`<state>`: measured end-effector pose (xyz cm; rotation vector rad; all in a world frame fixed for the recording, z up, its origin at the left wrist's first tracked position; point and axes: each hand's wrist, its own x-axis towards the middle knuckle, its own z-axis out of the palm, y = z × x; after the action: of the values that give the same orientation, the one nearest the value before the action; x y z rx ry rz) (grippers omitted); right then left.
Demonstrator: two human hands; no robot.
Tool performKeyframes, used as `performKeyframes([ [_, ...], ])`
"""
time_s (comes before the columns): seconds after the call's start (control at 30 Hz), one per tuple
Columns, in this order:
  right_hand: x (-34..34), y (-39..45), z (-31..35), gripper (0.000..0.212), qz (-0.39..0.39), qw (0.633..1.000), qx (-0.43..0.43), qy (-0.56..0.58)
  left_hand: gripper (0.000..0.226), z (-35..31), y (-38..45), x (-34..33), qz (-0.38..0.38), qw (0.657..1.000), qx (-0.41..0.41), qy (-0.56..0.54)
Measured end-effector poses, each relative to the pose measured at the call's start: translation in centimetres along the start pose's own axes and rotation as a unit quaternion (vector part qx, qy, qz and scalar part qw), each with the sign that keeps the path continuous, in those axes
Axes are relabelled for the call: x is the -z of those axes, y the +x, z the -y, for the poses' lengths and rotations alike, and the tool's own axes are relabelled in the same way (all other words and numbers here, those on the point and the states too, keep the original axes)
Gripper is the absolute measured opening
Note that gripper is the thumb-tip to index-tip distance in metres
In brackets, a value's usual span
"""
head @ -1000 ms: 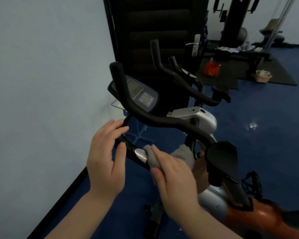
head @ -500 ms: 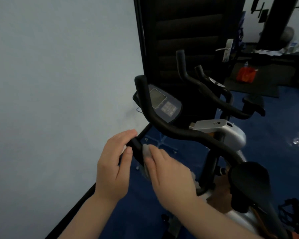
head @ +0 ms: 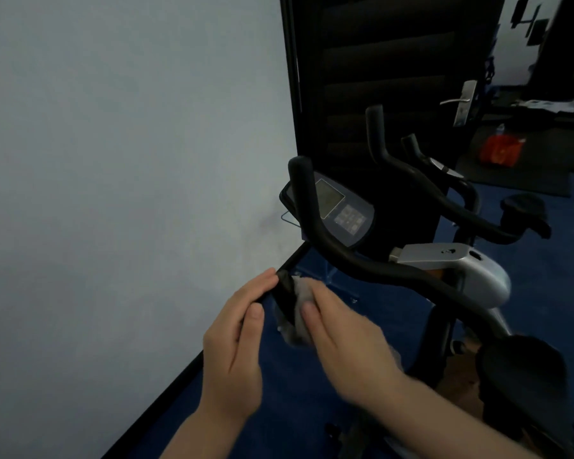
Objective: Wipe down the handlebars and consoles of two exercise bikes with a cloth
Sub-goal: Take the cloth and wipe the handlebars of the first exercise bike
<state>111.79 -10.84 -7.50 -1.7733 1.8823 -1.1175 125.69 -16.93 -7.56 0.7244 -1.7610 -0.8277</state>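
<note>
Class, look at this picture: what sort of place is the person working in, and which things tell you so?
Most likely a gym or fitness room. Two exercise bikes stand side by side: the near bike's console and the second bike's handlebar show. Beyond the open door lies a dark floor mat on blue flooring.

**Both hands closed in on one spot, forearms rising from the lower edge**

The left hand (head: pixel 236 346) sits just left of centre, back of the hand to the camera, fingers curled and pointing toward one o'clock, thumb laid along the index side with its nail showing. Its fingertips pinch a dark handlebar end (head: pixel 285 293). The left forearm runs down toward seven o'clock. The right hand (head: pixel 345 336) lies just beside it at three o'clock, fingers reaching toward eleven o'clock and pressing a grey cloth (head: pixel 302 299) against that same end. Its forearm leaves toward five o'clock, slightly blurred. The two thumbs are close, not touching.
</note>
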Motion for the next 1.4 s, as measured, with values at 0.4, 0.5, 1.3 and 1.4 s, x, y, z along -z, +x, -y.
performKeyframes([
  [0.4,-0.3,5.4,2.0,0.04,-0.007,0.981,-0.044,0.19,0.032,0.4,0.3,0.1,-0.045,0.998,-0.031,0.017],
  [0.5,-1.1,4.3,1.8,0.041,-0.019,0.991,-0.081,0.106,0.031,0.5,0.3,-0.2,-0.053,0.998,-0.028,0.01],
  [1.3,-3.3,0.0,3.9,0.033,-0.168,0.978,-0.038,-0.115,0.038,1.5,1.0,1.3,0.013,0.998,-0.018,-0.058],
  [1.4,-3.0,1.0,3.4,0.016,-0.174,0.965,-0.123,-0.15,0.037,1.6,1.2,1.5,0.026,0.997,-0.037,-0.057],
])
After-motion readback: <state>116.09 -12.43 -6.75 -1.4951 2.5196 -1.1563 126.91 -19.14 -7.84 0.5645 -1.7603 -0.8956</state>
